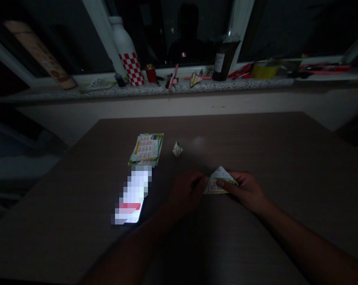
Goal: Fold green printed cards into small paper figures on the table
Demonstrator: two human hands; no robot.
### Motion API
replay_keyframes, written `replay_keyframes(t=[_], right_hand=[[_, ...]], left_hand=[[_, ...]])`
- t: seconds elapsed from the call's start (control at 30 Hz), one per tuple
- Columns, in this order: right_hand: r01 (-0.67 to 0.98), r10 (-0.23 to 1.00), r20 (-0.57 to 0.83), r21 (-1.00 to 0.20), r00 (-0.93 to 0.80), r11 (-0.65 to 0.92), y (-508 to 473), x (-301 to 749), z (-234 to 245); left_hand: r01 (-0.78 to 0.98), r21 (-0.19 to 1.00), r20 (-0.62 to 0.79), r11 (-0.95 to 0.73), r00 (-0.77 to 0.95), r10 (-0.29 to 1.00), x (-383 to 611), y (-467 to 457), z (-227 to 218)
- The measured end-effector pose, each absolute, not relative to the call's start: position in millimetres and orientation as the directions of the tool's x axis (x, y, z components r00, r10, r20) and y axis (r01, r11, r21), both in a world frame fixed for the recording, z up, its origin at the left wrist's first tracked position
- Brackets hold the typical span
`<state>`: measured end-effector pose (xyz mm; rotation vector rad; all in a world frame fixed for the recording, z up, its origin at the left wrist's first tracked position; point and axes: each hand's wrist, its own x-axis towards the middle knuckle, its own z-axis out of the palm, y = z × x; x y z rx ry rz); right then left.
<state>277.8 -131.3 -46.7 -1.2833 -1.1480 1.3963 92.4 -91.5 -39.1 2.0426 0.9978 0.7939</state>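
Between my two hands is a folded sheet of printed paper (221, 174), its top coming to a point and its lower edge straight. My left hand (189, 190) pinches the paper's left corner between thumb and fingers. On the other side, my right hand (247, 190) grips it with the thumb on the front face and the fingers behind, where they are partly hidden. A small folded paper piece (177, 149) stands on the table beyond my left hand. Left of that piece lies a stack of printed leaflets (146, 148).
A lit phone (134, 194) with a blurred screen lies left of my left forearm on the wooden table (241, 138). Along the stone windowsill (169, 92) stand a checkered bottle (128, 55), a red-capped jar (150, 73), a dark bag (222, 61) and a tall tube (42, 55).
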Motion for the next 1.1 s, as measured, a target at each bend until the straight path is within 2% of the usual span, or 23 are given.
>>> replay_keyframes(t=[0.17,0.37,0.6,0.77,1.1], right_hand=[[0.001,0.981,-0.165,-0.986,-0.098,-0.165,-130.6,278.2,-48.1],[-0.037,0.968,-0.164,-0.984,-0.192,-0.174,-131.6,275.8,-47.3],[-0.135,0.979,-0.165,-0.974,-0.118,-0.181,-130.4,279.9,-51.5],[-0.149,0.982,-0.161,-0.973,-0.099,-0.174,-130.8,278.6,-51.7],[-0.121,0.984,-0.157,-0.978,-0.089,-0.167,-130.9,278.0,-51.9]], left_hand=[[0.381,0.789,0.191,-0.482,0.594,0.782,91.6,-90.1,-40.4],[0.334,0.832,0.135,-0.443,0.652,0.746,88.9,-87.6,-42.1],[0.382,0.852,0.098,-0.359,0.557,0.825,89.7,-88.7,-38.5],[0.435,0.842,0.068,-0.32,0.503,0.862,92.5,-89.0,-40.0],[0.495,0.786,0.086,-0.37,0.506,0.858,92.9,-87.0,-38.7]])
